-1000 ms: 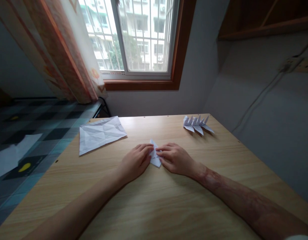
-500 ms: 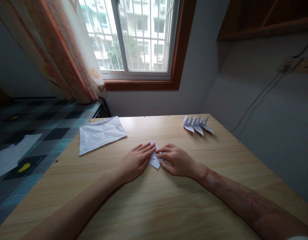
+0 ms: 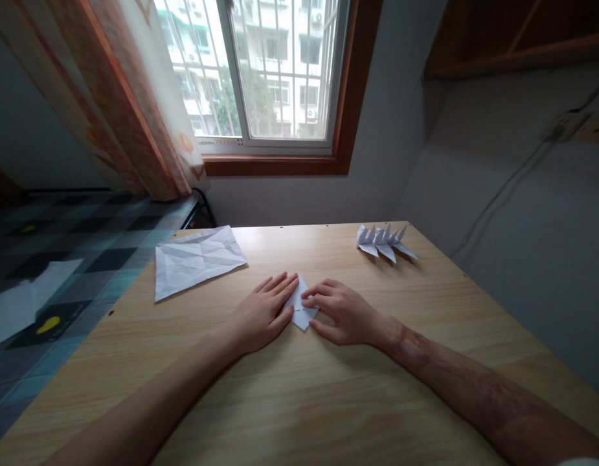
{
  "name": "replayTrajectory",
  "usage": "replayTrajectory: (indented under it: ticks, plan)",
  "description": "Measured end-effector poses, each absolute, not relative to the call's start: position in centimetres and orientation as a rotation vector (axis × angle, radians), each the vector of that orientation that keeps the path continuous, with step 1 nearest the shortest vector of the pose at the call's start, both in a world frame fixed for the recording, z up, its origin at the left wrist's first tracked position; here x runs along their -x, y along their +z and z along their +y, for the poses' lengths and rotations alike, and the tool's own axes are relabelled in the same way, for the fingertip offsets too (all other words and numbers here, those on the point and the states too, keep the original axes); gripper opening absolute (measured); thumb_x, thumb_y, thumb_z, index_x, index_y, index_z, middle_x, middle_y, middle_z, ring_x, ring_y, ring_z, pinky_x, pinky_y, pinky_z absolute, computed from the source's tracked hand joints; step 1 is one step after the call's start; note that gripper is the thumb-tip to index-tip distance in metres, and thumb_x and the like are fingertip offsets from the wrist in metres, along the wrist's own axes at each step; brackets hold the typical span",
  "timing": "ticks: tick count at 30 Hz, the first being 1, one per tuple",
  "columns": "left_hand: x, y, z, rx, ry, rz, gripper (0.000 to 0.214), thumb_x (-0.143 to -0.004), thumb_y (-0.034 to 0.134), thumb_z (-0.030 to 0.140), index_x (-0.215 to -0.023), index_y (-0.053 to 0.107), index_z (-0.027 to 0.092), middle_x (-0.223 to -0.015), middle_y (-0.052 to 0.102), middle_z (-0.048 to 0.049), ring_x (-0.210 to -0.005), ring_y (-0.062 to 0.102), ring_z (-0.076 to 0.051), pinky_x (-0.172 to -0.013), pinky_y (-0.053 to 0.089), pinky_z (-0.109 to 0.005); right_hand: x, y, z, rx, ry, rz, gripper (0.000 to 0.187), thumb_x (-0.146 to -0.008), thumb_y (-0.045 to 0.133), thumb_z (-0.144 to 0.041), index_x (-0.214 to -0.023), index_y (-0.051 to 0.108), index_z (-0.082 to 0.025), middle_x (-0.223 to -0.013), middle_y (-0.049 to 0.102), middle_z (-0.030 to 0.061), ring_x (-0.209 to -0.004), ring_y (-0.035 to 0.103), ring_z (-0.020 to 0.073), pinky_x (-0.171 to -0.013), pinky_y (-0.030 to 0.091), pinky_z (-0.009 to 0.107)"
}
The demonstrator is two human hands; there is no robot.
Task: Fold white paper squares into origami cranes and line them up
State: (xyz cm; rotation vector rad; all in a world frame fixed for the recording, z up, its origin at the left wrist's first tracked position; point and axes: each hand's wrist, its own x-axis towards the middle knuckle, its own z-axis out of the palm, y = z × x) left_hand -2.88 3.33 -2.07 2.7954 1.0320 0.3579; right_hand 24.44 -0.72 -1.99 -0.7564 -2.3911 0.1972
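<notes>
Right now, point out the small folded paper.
Head view: the small folded paper lies mid-table, pressed under fingers of the left hand and right hand, nearer than the creased sheet.

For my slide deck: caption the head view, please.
Left hand and right hand press a folded paper on a wooden table.

Left hand (image 3: 261, 313) and right hand (image 3: 344, 313) press folded paper (image 3: 302, 310) onto table (image 3: 299, 401).

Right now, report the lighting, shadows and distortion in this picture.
Head view: daylight from the window lights the table evenly; soft shadows lie under the left hand, the right hand and the folded paper between them; wide-angle distortion leans the window frame; the wall is dim.
</notes>
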Motion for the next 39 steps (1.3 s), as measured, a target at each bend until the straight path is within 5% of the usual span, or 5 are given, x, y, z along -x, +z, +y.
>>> replayTrajectory:
  ticks: [11,17,21,33,39]
  plan:
    - [2.8,-0.6,2.9,-2.801,0.727,0.759,0.026,-0.102,0.064,0.026,-0.125,0.077,0.024,-0.126,0.080,-0.0096,-0.109,0.076,-0.026,-0.097,0.062,-0.040,-24.1,-2.1,-0.6,0.751,0.001,-2.397,0.031,-0.100,0.081,-0.050,-0.110,0.073,-0.022,-0.112,0.082,0.0104,-0.104,0.076,0.0284,-0.100,0.058,0.046]
    - [3.7,-0.1,3.7,-2.770,0.653,0.513,0.052,-0.091,0.086,0.049,-0.137,0.074,0.027,-0.133,0.078,-0.0119,-0.116,0.075,-0.030,-0.103,0.060,-0.045,-24.6,-2.1,-0.2,0.675,-0.177,-2.466,0.022,-0.109,0.070,-0.039,-0.095,0.071,-0.022,-0.100,0.083,0.0084,-0.095,0.076,0.0246,-0.099,0.059,0.044]
    - [3.7,-0.6,4.0,-2.738,0.665,0.566,0.021,-0.105,0.070,0.034,-0.123,0.080,0.028,-0.123,0.081,-0.0075,-0.110,0.076,-0.024,-0.099,0.060,-0.038,-24.7,-2.4,-0.1,0.717,-0.147,-2.425,0.018,-0.109,0.065,-0.023,-0.091,0.071,-0.023,-0.097,0.083,0.0060,-0.091,0.075,0.0228,-0.092,0.059,0.041]
    - [2.8,-0.9,3.2,-2.312,0.745,0.946,0.014,-0.104,0.066,0.029,-0.102,0.076,0.020,-0.079,0.070,0.0007,-0.066,0.058,-0.013,-0.062,0.045,-0.023,-24.6,-2.9,0.1,0.877,0.328,-2.186,0.018,-0.099,0.075,-0.016,-0.089,0.063,-0.025,-0.098,0.079,0.0052,-0.095,0.071,0.0241,-0.093,0.057,0.040]
    - [2.7,-1.0,3.3,-2.473,0.771,0.807,0.023,-0.108,0.058,0.026,-0.105,0.080,0.021,-0.110,0.078,-0.0072,-0.089,0.072,-0.017,-0.081,0.058,-0.028,-24.5,-2.8,0.1,0.893,0.268,-2.210,0.011,-0.099,0.074,-0.014,-0.101,0.069,-0.023,-0.097,0.076,0.0047,-0.093,0.069,0.0232,-0.087,0.056,0.036]
